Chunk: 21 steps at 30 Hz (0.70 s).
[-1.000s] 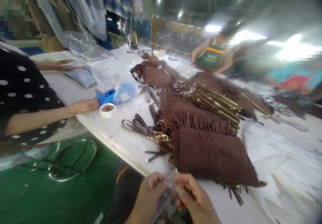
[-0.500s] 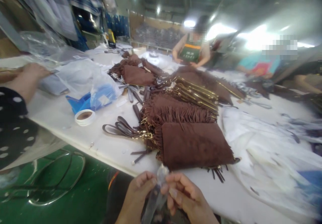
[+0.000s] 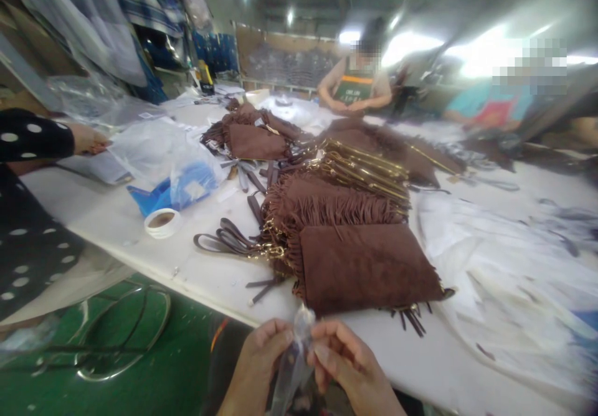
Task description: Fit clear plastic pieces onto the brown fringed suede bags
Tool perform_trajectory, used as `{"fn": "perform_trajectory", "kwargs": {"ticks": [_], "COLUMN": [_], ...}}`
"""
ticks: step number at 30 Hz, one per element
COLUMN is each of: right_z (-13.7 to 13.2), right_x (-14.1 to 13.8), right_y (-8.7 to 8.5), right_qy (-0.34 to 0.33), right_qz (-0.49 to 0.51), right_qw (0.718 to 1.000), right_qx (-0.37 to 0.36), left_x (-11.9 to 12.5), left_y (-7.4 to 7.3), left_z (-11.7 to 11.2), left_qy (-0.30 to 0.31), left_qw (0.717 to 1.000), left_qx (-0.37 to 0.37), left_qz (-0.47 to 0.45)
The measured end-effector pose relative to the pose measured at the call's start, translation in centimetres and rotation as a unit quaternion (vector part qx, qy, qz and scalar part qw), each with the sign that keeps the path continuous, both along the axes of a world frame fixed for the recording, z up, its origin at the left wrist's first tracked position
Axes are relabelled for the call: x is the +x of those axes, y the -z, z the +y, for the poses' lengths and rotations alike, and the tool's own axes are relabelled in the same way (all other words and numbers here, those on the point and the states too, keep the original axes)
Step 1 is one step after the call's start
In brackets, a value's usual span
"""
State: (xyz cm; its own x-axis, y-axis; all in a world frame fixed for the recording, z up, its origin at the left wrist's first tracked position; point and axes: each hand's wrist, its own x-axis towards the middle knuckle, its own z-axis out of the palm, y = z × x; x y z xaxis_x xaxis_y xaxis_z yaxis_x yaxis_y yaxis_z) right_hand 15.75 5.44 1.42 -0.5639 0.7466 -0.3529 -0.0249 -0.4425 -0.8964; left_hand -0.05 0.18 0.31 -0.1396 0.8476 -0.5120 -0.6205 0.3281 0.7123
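Observation:
My left hand [image 3: 261, 363] and my right hand [image 3: 348, 360] meet at the table's near edge, fingers closed in pinches. Between them is a clear plastic strip [image 3: 290, 372], bunched at its top and hanging down; whether anything is inside it I cannot make out. Just beyond my fingers lies a brown suede pouch [image 3: 369, 266], flat on the table. A pile of brown fringed pouches [image 3: 327, 201] sits behind it, with gold zippers along the far side. Wrist straps [image 3: 227, 238] with gold clasps stick out to the left.
A tape roll [image 3: 162, 223] and a blue plastic piece [image 3: 154, 198] under clear film lie on the left. White sheeting [image 3: 504, 291] covers the right side. A person's polka-dot sleeve [image 3: 37, 136] reaches in from the left; another person [image 3: 355, 89] stands across the table.
The neighbour's arm at the left has shifted, so more of the dotted sleeve shows. The view has moved slightly. Both my hands stay pinched on the plastic strip.

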Motion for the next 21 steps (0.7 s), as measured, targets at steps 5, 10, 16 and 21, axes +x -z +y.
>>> {"fn": "perform_trajectory", "kwargs": {"ticks": [5,10,16,21], "right_z": [-0.2,-0.3,-0.4,-0.3], "right_x": [-0.6,-1.1,-1.0,-1.0], "right_y": [-0.1,-0.6,-1.1,-0.9], "right_qy": [0.012,0.023,0.015,0.022], "right_qz": [-0.023,-0.044,-0.041,0.000], "right_qw": [0.999,0.998,0.998,1.000], "right_qx": [0.021,0.027,0.046,0.003], "left_x": [0.0,-0.1,-0.1,-0.2], "left_y": [-0.1,0.2,0.6,1.9], "left_z": [0.0,0.1,-0.2,-0.1], "left_qy": [-0.006,-0.005,0.010,0.009], "left_qw": [1.000,1.000,0.999,0.998], "left_qx": [-0.005,-0.005,0.018,0.031], "left_qz": [-0.027,-0.018,-0.036,0.058]}}
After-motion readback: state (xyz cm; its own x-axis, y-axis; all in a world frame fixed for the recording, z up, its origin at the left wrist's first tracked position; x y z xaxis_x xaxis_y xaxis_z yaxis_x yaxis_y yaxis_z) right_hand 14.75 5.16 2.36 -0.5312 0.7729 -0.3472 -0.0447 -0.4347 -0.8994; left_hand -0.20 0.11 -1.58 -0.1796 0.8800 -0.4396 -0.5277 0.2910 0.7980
